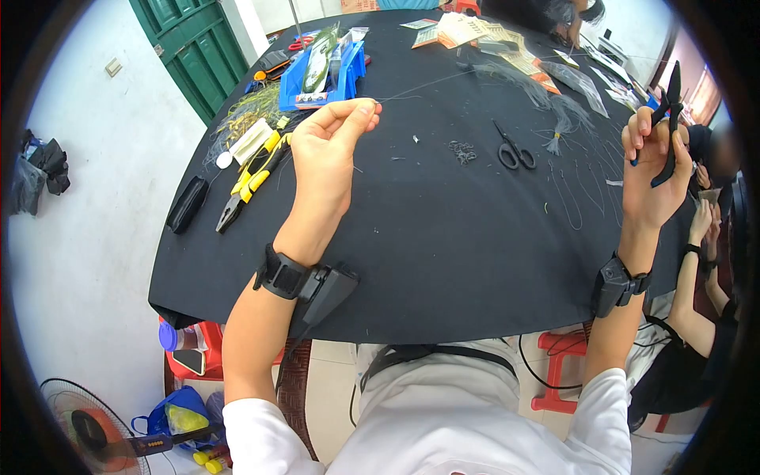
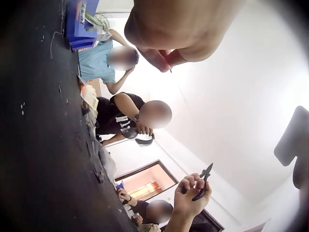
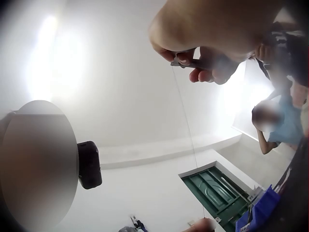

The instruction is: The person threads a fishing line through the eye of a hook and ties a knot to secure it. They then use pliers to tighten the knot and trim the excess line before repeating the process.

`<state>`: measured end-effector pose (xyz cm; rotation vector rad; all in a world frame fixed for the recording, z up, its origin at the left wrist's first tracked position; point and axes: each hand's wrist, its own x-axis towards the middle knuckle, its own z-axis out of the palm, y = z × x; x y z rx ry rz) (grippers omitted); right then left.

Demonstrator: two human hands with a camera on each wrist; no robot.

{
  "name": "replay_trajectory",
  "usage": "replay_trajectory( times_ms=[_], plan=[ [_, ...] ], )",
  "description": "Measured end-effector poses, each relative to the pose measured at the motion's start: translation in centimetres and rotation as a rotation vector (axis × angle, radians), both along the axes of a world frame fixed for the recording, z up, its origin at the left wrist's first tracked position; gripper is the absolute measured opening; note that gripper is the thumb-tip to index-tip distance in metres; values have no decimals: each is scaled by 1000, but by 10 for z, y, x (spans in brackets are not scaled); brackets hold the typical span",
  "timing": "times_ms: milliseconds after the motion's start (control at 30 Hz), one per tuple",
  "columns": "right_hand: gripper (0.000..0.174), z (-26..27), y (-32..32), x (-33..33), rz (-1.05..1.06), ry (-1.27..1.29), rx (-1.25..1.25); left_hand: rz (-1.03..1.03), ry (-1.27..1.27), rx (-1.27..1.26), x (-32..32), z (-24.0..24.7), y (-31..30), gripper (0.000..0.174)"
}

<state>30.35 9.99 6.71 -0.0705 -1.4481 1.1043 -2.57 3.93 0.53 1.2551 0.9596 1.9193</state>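
Note:
My left hand (image 1: pixel 326 158) is raised over the table's left half and pinches a thin clear line (image 1: pixel 427 82) between thumb and forefinger. A tiny dark tip (image 2: pixel 170 71) pokes out of those fingertips in the left wrist view. My right hand (image 1: pixel 652 178), up at the far right, grips black pliers (image 1: pixel 675 107) with fingers curled round the handles. In the right wrist view the line (image 3: pixel 186 113) runs straight from the pliers' side down to my left fingertips. Black scissors (image 1: pixel 513 144) and a small pile of dark bits (image 1: pixel 462 152) lie on the table between the hands.
Yellow-handled pliers (image 1: pixel 255 178) and a black case (image 1: pixel 188 204) lie at left, below a blue bin (image 1: pixel 289 93). Paper packets (image 1: pixel 463 30) and bundled clear strands (image 1: pixel 556 131) are at the back right. Another person's arm (image 1: pixel 685 289) is close on the right.

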Motion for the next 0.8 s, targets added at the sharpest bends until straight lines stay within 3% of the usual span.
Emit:
replay_trajectory(
  times_ms=[333,433,567,633,800],
  plan=[
    [23,-9,4,-12,-15,-43,-40,27,-7,-38,1,-7,4,15],
    [24,-7,7,-7,0,57,-62,15,15,-48,3,-8,5,15],
    [25,-14,-7,-32,-109,-149,-36,-3,26,-36,4,-11,5,17],
    [24,-7,-2,-22,19,70,-95,36,42,-12,-9,-12,7,17],
    [26,-13,6,-17,-113,25,-93,50,5,-42,-5,-10,6,19]
  ],
)
